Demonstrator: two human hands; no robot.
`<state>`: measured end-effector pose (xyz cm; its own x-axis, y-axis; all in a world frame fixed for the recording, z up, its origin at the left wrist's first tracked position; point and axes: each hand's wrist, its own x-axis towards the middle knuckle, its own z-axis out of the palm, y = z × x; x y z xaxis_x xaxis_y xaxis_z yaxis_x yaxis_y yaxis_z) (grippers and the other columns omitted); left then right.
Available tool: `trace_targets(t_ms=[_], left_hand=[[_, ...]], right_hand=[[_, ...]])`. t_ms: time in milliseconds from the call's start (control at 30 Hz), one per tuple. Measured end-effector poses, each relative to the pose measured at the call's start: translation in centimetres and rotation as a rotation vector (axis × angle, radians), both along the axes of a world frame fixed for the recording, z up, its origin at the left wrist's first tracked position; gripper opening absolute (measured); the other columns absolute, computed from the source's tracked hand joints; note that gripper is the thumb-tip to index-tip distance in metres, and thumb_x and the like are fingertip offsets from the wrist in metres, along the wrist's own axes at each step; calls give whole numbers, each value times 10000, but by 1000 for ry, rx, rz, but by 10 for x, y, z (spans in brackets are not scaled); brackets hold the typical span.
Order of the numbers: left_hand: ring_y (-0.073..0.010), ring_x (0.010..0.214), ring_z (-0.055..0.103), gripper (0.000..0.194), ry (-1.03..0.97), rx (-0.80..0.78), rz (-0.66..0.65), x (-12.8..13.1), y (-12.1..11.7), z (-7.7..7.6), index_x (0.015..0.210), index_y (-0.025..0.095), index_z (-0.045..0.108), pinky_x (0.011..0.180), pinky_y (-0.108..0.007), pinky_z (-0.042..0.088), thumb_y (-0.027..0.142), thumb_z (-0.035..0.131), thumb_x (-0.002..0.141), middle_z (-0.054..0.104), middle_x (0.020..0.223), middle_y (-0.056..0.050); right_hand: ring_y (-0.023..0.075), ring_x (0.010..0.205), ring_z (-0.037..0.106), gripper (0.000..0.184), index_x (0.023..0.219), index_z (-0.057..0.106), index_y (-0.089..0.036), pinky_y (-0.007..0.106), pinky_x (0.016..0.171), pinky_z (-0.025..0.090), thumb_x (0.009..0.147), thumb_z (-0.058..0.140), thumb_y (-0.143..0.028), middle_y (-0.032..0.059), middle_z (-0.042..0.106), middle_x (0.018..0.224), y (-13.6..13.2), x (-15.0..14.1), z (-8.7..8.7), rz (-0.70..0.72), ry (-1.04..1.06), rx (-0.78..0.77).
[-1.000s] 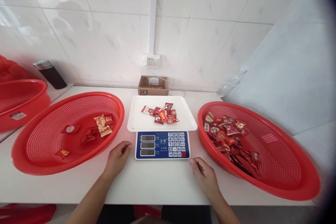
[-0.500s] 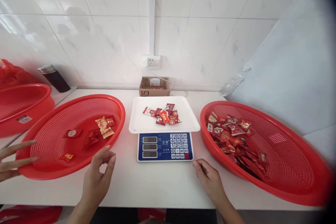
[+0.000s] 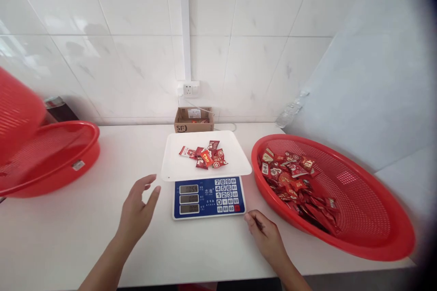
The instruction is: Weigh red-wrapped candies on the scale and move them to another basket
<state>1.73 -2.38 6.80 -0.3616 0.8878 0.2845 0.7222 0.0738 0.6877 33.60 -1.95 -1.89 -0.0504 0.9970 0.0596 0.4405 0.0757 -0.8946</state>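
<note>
A digital scale (image 3: 210,196) with a blue keypad panel stands on the table. Its white tray (image 3: 235,154) bears a small pile of red wrapped snack packets (image 3: 206,157). My left hand (image 3: 138,209) hovers just left of the scale, thumb and fingers apart, holding nothing. At the scale's lower right corner rests my right hand (image 3: 264,232), its fingers curled in with the thumb against them; whatever may be inside is hidden. To the right, a large tilted red basket (image 3: 368,209) contains many more red packets (image 3: 297,177).
At the left edge, a blurred red basket (image 3: 20,109) is raised over another red basket (image 3: 85,145) on the table. Behind the scale stands a small cardboard box (image 3: 193,127), below a wall socket (image 3: 188,89). A dark bottle (image 3: 61,109) leans at the back left.
The left basket with a few packets has left its place beside the scale; a red basket now hangs raised at far left. Another person's hand is gone from view. My left hand has opened wider.
</note>
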Motion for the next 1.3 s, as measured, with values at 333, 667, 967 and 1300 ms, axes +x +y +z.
trace_targets(t_ms=[333, 667, 967, 1300], left_hand=[[-274, 1369, 32, 745, 300, -211, -468, 76, 98, 30, 1375, 268, 228, 1070, -524, 169, 659, 355, 753, 129, 1494, -84], [-368, 1190, 389, 769, 477, -279, -509, 107, 149, 26, 1271, 340, 411, 934, -641, 233, 767, 378, 633, 488, 1250, -125], [-173, 903, 549, 347, 299, -44, -595, 109, 145, 20, 1041, 278, 577, 851, -334, 450, 370, 582, 706, 517, 1044, -45], [-133, 652, 571, 245, 78, 119, -221, 49, 161, 53, 906, 192, 567, 573, -273, 494, 208, 544, 662, 593, 873, -38]], right_hand=[[116, 522, 385, 367, 634, 492, -190, 207, 480, 341, 808, 437, -508, -36, 387, 551, 1, 0, -1, 4, 46, 13], [128, 579, 431, 385, 649, 504, -181, 207, 527, 365, 819, 425, -517, -14, 461, 598, 1, 0, 2, 48, 54, 9], [128, 584, 423, 388, 651, 487, -182, 210, 541, 364, 818, 417, -524, -19, 435, 599, 1, 0, 0, 51, 54, -5], [123, 568, 398, 385, 635, 460, -190, 207, 525, 351, 820, 405, -523, -26, 411, 590, -1, 1, 1, 44, 45, -3]])
